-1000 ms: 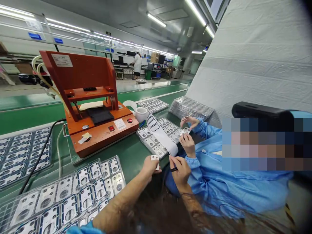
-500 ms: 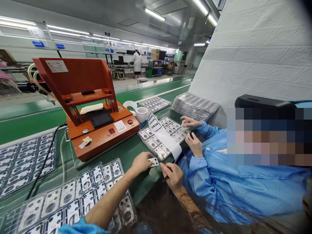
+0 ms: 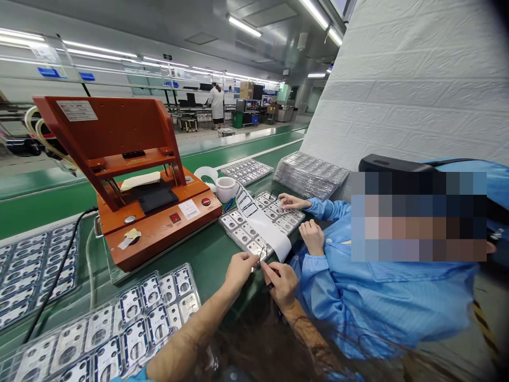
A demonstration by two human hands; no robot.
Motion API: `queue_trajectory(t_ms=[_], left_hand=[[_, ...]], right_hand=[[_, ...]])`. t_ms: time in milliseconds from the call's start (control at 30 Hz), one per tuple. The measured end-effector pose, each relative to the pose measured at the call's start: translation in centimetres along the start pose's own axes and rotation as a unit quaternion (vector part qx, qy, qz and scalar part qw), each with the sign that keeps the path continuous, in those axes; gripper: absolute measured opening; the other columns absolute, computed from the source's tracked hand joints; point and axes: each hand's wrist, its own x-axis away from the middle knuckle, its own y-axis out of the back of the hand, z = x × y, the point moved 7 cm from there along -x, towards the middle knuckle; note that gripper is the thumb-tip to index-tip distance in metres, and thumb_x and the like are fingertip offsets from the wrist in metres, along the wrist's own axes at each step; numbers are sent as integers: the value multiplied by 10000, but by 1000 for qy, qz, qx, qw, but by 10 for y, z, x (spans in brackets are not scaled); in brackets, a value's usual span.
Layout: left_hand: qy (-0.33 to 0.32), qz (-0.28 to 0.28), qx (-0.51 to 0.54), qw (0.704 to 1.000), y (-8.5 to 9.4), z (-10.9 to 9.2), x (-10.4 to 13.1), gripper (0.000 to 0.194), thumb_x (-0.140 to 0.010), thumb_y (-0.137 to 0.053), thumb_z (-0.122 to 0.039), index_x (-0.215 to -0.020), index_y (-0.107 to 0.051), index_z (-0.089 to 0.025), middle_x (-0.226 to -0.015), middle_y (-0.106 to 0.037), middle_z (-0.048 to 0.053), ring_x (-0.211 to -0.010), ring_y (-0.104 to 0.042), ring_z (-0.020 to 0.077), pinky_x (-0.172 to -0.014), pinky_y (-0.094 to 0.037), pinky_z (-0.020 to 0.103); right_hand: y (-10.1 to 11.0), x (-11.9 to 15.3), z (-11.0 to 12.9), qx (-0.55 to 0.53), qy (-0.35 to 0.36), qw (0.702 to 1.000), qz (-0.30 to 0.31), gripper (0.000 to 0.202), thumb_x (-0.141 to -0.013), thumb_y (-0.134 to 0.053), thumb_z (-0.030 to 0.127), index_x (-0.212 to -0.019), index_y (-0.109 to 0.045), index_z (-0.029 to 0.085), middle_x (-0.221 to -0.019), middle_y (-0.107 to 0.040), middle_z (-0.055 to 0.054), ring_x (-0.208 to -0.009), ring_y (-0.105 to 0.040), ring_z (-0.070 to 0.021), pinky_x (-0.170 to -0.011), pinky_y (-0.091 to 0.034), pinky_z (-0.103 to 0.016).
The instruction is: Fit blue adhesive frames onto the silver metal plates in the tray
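My left hand [image 3: 240,270] is closed on a small metal plate [image 3: 253,269], of which only an edge shows beside the fingertips. Close against it on the right, my right hand [image 3: 281,281] has its thumb and fingers pinched, and a dark tool shows under its curled fingers. The fingertips of both hands meet at a thin dark-edged piece [image 3: 261,253]. Just behind them lies a tray of metal plates [image 3: 240,233], partly covered by a white strip of dark frame-shaped stickers [image 3: 260,220].
An orange press [image 3: 159,228] stands at the left. More trays of plates [image 3: 131,329] lie at front left. Beside the press are a white cup [image 3: 226,189] and a tape roll. At right, a person in blue [image 3: 382,297] reaches over the tray; stacked trays [image 3: 310,175] stand behind.
The plate in my left hand has turned and is now mostly hidden. My left hand has moved closer to my right. The other person's far hand has moved over the tray; the view has shifted.
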Motion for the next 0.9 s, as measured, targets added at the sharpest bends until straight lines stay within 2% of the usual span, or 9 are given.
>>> queue_trajectory(t_ms=[233,367,433,567,767,900], left_hand=[[24,6,74,997,-3,-2,-1,319,-1029,-737,-403,-816,-670,-176,-711,-625,-64,-638,-595,117,-662,-546,284],[27,-2,106,994,-7,-1,-3,295,-1016,-755,-364,-806,-677,-173,-709,-640,-64,-636,-601,114,-661,-546,280],[27,-8,120,992,-11,-1,-3,267,-1006,-769,-335,-813,-688,-169,-730,-665,-58,-660,-624,119,-688,-562,288],[30,-19,148,988,-19,-4,1,236,-1017,-757,-310,-842,-699,-163,-787,-696,-43,-722,-664,129,-735,-596,301],[47,-31,184,981,-21,-9,13,261,-1034,-735,-317,-834,-685,-158,-742,-637,-61,-664,-615,114,-647,-558,263],[54,-31,197,978,-20,-12,13,249,-1025,-747,-316,-847,-683,-155,-746,-633,-61,-646,-596,105,-629,-542,256]], right_hand=[[0,-1,-3,15,6,1000,7,161,-1058,-655,141,-1143,-757,231,-851,-725,38,-665,-626,-94,-598,-545,-228],[0,-1,-4,14,5,1000,10,115,-1079,-658,232,-1133,-759,236,-858,-731,32,-667,-626,-99,-589,-539,-232],[1,0,-5,13,-4,1000,9,127,-1093,-642,266,-1136,-758,237,-864,-732,28,-672,-628,-102,-593,-546,-237],[4,4,-8,19,-32,999,-8,111,-1091,-640,236,-1115,-748,230,-859,-718,30,-682,-631,-102,-603,-559,-236],[3,11,-7,23,-56,998,-18,138,-1093,-645,235,-1188,-745,246,-929,-742,18,-683,-645,-96,-607,-583,-234],[3,21,-6,5,-78,997,-23,162,-1095,-648,259,-1225,-744,272,-996,-765,-2,-711,-668,-104,-632,-622,-246]])
